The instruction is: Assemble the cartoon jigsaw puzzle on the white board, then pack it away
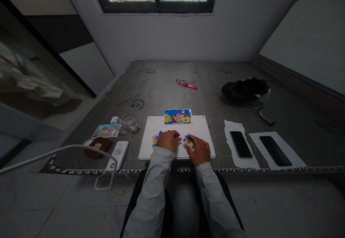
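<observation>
My right hand (199, 150) curves around a small joined cluster of jigsaw puzzle pieces (190, 144), yellow, pink and blue, with thumb and fingers at its edges. To its left, my left hand (167, 140) is closed in a pinch, its fingertips pointing at the cluster. What those fingers hold is too small to make out. Loose jigsaw pieces (155, 139) in blue and yellow lie left of my left hand, partly covered by it. Beneath everything is a white board (147, 130). A colourful cartoon picture card (178, 117) lies at the board's far edge.
Left on the grey mat are another picture card (107, 131), a clear container (131, 124), a brown pouch (98, 147) and a white power bank (118, 154) with a cable. Two phones (241, 144) lie right on white sheets. Farther back are a black cap (245, 89) and red wrapper (188, 84).
</observation>
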### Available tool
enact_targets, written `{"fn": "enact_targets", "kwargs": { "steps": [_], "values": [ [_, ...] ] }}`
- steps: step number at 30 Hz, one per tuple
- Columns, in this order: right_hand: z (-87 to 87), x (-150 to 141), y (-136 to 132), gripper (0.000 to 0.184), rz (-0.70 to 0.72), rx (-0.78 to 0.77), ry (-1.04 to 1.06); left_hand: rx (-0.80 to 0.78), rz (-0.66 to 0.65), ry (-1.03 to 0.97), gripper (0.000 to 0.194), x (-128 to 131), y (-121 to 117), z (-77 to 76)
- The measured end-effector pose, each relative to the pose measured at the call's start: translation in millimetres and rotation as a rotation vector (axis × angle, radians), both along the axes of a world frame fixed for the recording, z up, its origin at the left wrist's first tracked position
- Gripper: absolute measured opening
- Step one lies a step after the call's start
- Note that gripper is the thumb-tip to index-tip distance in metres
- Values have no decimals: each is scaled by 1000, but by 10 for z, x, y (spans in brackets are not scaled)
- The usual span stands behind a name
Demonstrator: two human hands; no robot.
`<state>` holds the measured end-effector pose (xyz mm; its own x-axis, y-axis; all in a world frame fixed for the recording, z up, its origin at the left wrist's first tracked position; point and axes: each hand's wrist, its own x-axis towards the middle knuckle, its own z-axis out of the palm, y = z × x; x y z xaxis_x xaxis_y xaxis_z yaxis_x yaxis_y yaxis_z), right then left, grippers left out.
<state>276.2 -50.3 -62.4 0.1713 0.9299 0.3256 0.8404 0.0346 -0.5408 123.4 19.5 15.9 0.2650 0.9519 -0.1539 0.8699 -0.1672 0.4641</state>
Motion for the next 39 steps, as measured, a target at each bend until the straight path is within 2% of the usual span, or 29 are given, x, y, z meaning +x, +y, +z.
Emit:
{"fn": "enact_targets", "kwargs": {
  "steps": [5,10,15,18,25,31,36,39],
  "values": [
    [-21,15,15,43,5,8,9,27,-11,43,24,247,-59,-151],
    [-22,19,20,44,4,17,15,8,7,52,20,320,-74,-225],
    [-20,-6,11,43,-53,54,-16,5,-21,15,13,316,-64,-210],
    [-31,-12,11,44,-65,46,-17,0,-4,-25,16,299,-47,-195],
    [-68,9,27,47,-64,35,-13,6,-23,-51,13,274,-31,-242],
    [-34,1,15,39,-41,40,-21,7,-40,-97,12,273,-23,-261],
    [-31,5,9,42,-32,36,-31,-17,-5,-144,11,265,-26,-243],
    [-34,8,3,34,-21,44,-53,-32,25,-151,12,251,-30,-234]
  ]
}}
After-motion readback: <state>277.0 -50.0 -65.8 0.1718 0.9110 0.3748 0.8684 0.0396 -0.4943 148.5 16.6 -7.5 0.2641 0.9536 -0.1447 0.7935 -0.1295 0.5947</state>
